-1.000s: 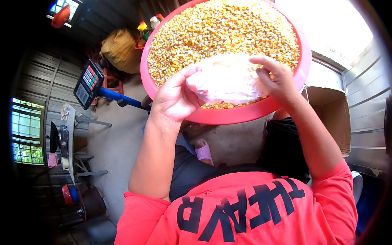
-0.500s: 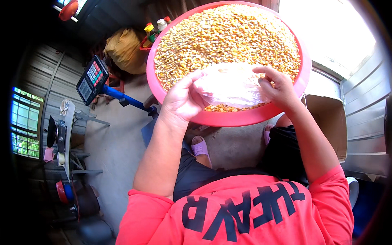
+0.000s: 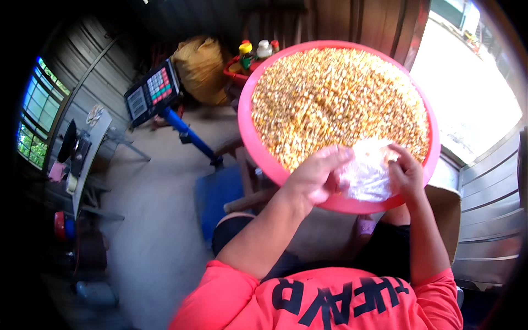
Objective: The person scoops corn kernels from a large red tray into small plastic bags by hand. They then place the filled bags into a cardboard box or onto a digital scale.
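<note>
A thin clear plastic bag (image 3: 369, 175) spans the gap between my hands, over the near rim of a big pink basin (image 3: 254, 144). Heaped yellow corn kernels (image 3: 335, 99) fill the basin. At the bag's left side my left hand (image 3: 320, 175) is closed, thumb and fingers pinching its edge. My right hand (image 3: 407, 171) grips the bag's right side between thumb and bent fingers. Motion smears both hands a little, and whatever the bag may contain is hard to make out.
Left of the basin stands a scale with a keypad display (image 3: 154, 91) on a blue post and a blue platform (image 3: 217, 195). Behind it are a yellow sack (image 3: 199, 69) and bottles (image 3: 246, 55) in a red basket. A cardboard box (image 3: 444, 217) sits at the right.
The view has swung left, so the basin and my hands appear farther right and lower. The bag looks narrower, with my hands closer together, both still holding it.
</note>
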